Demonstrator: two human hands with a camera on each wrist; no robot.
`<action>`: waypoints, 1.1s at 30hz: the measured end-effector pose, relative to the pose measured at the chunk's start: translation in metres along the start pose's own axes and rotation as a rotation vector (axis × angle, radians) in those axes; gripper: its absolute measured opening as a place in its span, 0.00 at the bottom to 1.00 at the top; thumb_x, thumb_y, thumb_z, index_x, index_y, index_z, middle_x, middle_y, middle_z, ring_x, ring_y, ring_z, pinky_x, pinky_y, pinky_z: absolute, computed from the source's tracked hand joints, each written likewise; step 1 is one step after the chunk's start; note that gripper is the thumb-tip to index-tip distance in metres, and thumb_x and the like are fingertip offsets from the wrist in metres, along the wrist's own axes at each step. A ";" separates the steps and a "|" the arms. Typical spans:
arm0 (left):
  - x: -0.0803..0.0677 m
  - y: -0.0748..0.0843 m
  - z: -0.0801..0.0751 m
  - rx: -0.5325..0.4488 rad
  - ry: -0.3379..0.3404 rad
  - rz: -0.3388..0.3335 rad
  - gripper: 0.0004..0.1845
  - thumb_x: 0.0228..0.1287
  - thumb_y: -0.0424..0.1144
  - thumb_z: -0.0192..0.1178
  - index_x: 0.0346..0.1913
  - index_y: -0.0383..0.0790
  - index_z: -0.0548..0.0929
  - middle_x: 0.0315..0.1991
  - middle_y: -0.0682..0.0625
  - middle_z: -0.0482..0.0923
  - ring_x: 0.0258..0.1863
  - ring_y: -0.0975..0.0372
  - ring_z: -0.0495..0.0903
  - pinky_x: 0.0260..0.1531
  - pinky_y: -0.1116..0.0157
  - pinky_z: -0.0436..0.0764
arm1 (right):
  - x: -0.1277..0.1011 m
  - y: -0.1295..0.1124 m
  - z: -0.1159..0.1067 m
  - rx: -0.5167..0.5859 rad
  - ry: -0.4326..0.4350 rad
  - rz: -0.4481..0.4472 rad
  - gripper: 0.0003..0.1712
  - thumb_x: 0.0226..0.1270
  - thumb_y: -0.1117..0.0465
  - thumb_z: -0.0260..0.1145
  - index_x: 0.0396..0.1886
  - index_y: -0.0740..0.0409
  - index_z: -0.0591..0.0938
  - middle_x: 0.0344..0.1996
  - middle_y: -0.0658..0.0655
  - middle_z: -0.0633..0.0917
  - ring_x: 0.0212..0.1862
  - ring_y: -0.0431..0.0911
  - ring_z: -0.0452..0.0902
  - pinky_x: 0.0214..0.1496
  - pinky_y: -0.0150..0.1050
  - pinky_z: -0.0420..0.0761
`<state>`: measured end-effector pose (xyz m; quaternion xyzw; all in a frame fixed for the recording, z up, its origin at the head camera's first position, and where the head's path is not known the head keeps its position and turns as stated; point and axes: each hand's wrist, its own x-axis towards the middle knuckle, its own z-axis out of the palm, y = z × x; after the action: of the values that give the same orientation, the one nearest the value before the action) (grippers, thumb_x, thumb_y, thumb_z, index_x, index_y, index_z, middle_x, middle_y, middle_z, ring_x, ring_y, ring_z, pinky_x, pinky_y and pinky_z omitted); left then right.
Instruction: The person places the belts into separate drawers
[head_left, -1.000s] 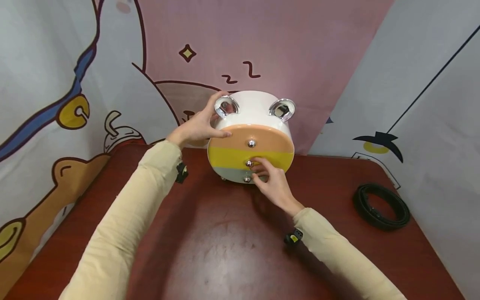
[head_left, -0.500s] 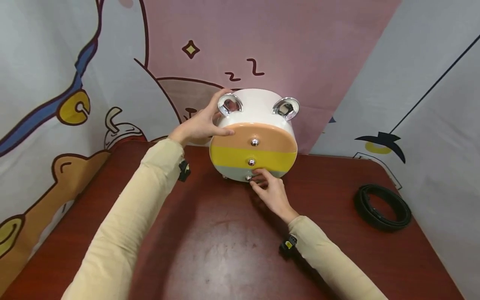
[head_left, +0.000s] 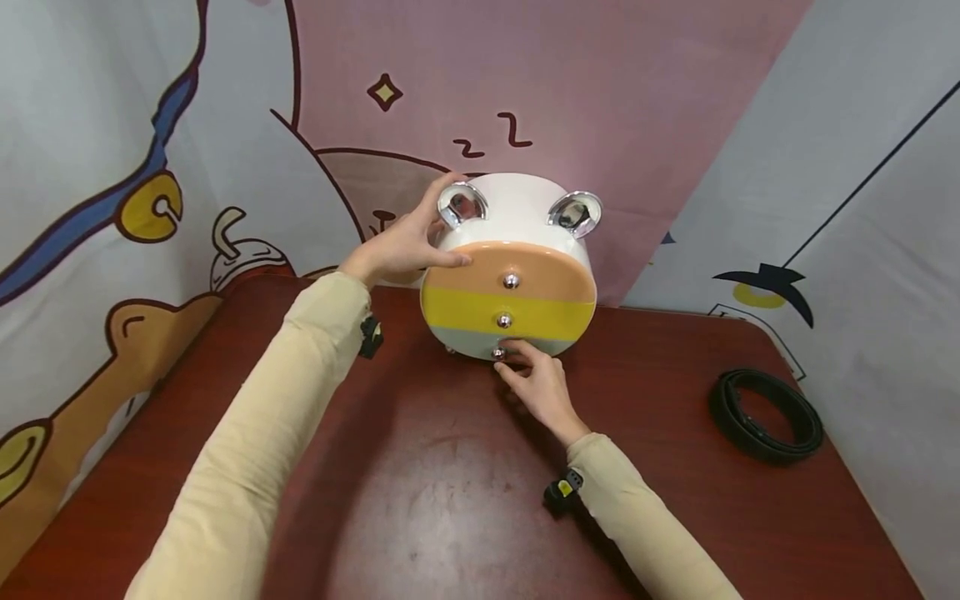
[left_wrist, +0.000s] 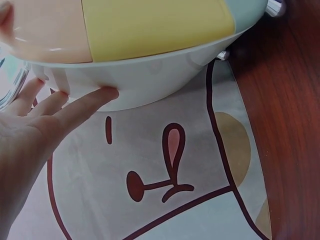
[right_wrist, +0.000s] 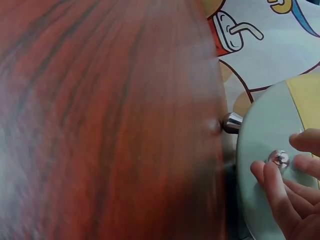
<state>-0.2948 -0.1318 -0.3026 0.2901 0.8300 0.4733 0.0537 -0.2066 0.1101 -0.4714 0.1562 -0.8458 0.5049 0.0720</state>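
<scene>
**Both hands on the round drawer box**

A round white drawer box (head_left: 510,275) stands at the far edge of the red-brown table (head_left: 450,500), against the cartoon backdrop (head_left: 225,125). Its front shows three drawers: orange on top, yellow in the middle, pale green at the bottom, each with a chrome knob.

The left hand (head_left: 401,246) rests on the box's upper left side, just beside one chrome ear (head_left: 459,204), fingers straight and flat against the white shell, thumb lying on the orange front.

The right hand (head_left: 536,385) sits low at the front, its fingertips (right_wrist: 272,172) gathered about the bottom knob (head_left: 498,354) of the green drawer (right_wrist: 265,130), touching it on either side.

A coiled black belt (head_left: 765,412) lies well apart to the right.
</scene>
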 end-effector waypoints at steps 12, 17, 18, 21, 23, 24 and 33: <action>0.000 -0.005 0.004 -0.070 0.003 -0.001 0.55 0.54 0.36 0.73 0.73 0.66 0.43 0.71 0.53 0.54 0.71 0.49 0.52 0.64 0.52 0.60 | 0.002 0.001 0.008 0.166 0.040 0.063 0.17 0.60 0.71 0.69 0.50 0.64 0.83 0.42 0.65 0.85 0.45 0.55 0.83 0.44 0.46 0.81; -0.002 -0.005 0.002 -0.079 0.004 -0.002 0.56 0.54 0.35 0.73 0.73 0.64 0.43 0.71 0.53 0.54 0.72 0.49 0.52 0.64 0.52 0.60 | 0.001 0.000 0.018 0.171 0.115 0.078 0.16 0.58 0.72 0.70 0.47 0.62 0.84 0.40 0.61 0.86 0.43 0.52 0.84 0.43 0.41 0.82; -0.002 -0.005 0.002 -0.086 0.004 0.002 0.56 0.54 0.35 0.73 0.73 0.63 0.43 0.70 0.52 0.55 0.71 0.50 0.52 0.64 0.52 0.60 | 0.001 0.000 0.019 0.175 0.132 0.078 0.15 0.57 0.72 0.71 0.46 0.62 0.84 0.39 0.61 0.86 0.43 0.51 0.84 0.43 0.40 0.82; -0.002 -0.004 0.002 -0.092 0.012 0.014 0.56 0.53 0.34 0.73 0.73 0.62 0.43 0.69 0.53 0.56 0.71 0.52 0.54 0.63 0.53 0.61 | 0.001 -0.002 0.023 0.188 0.178 0.081 0.14 0.57 0.72 0.71 0.45 0.62 0.84 0.38 0.60 0.86 0.42 0.50 0.84 0.41 0.39 0.82; -0.001 -0.003 0.003 -0.109 0.005 0.025 0.56 0.54 0.32 0.72 0.73 0.62 0.43 0.69 0.52 0.56 0.71 0.52 0.55 0.63 0.53 0.61 | 0.001 -0.002 0.026 0.206 0.217 0.084 0.14 0.57 0.72 0.71 0.44 0.63 0.85 0.37 0.60 0.86 0.41 0.50 0.84 0.41 0.38 0.82; 0.000 -0.003 0.003 -0.116 0.001 0.029 0.56 0.53 0.31 0.72 0.74 0.61 0.42 0.69 0.51 0.56 0.71 0.51 0.54 0.63 0.52 0.61 | 0.001 -0.002 0.027 0.218 0.239 0.090 0.14 0.56 0.73 0.71 0.43 0.63 0.85 0.37 0.60 0.86 0.40 0.50 0.84 0.40 0.38 0.82; 0.002 -0.003 0.004 -0.198 -0.010 0.008 0.55 0.54 0.30 0.71 0.72 0.65 0.44 0.66 0.54 0.59 0.68 0.56 0.60 0.55 0.53 0.72 | 0.002 -0.004 0.046 0.183 0.430 0.129 0.12 0.55 0.68 0.74 0.40 0.61 0.85 0.33 0.58 0.87 0.36 0.49 0.85 0.37 0.40 0.82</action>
<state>-0.2961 -0.1290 -0.3063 0.2892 0.7778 0.5517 0.0845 -0.2055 0.0681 -0.4899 -0.0036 -0.7701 0.6045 0.2037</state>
